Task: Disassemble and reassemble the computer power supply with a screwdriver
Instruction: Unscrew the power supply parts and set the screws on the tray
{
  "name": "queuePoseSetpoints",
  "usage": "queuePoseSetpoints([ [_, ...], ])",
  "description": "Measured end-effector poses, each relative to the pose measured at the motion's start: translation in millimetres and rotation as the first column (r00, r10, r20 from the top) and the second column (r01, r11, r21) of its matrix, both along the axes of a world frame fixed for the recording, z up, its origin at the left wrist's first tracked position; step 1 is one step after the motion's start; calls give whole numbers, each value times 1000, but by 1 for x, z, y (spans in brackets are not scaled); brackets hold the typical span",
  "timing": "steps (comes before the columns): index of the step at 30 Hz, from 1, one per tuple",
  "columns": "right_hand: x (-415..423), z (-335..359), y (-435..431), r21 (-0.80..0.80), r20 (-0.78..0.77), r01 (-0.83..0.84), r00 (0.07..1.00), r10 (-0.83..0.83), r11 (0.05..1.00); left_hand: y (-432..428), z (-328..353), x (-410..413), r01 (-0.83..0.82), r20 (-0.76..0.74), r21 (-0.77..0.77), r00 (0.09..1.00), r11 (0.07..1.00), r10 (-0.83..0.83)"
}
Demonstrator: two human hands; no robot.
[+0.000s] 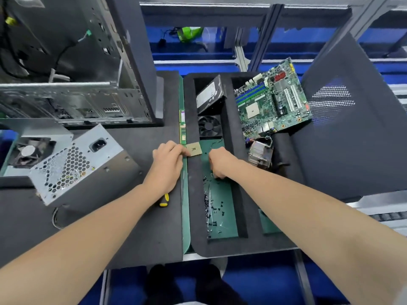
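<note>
My left hand (168, 164) lies with its fingers curled, the tips touching the edge of a square CPU chip (193, 149) that sits on the rim of the black foam tray (195, 205); I cannot tell whether I am gripping it. My right hand (221, 165) curls down into the tray's long compartment, its fingertips hidden, so I cannot tell whether it is holding anything. In that compartment, below my right hand, lie scattered dark screws (212, 209). Beyond my hands, other compartments hold a black fan (209, 126) and a tilted hard drive (211, 95) whose white label is too small to read. Beyond my right hand a green motherboard (273, 100) leans in its slot, with a metal heatsink (259, 154) just right of that hand. A RAM stick (182, 126) lies just beyond my left fingers, its sticker illegible. The power supply (74, 164) lies on the tabletop (132, 227) well left of my left hand, honeycomb grille and socket facing up. The yellow-and-black screwdriver (164, 200) peeks out from under my left wrist.
</note>
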State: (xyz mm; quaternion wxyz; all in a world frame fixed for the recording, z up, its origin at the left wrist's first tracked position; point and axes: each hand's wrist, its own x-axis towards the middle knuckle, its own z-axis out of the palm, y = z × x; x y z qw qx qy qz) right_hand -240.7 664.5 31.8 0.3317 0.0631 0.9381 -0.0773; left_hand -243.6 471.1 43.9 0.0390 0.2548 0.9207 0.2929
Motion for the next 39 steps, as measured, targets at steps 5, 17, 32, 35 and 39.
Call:
queuePoseSetpoints([
  [5, 1, -13, -4, 65, 10, -4, 1000, 4, 998, -5, -2, -2, 2, 29, 71, 1000, 997, -4],
  [17, 14, -27, -1, 107, -27, -79, 996, 82, 991, -8, -5, -5, 15, 14, 106, 1000, 994, -17],
  [32, 13, -9, -2, -38, -114, 103, 988, -106, 994, -8, -4, -5, 17, 31, 101, 999, 995, -20],
  [35, 8, 7, 7, -290, -66, 274, 950, -305, 917, -6, 0, -3, 27, 30, 62, 999, 998, -29],
  [39, 16, 32, 19, -592, 15, 454, 832, -555, 666, -5, 9, -3, 85, -8, -111, 996, 990, -86],
])
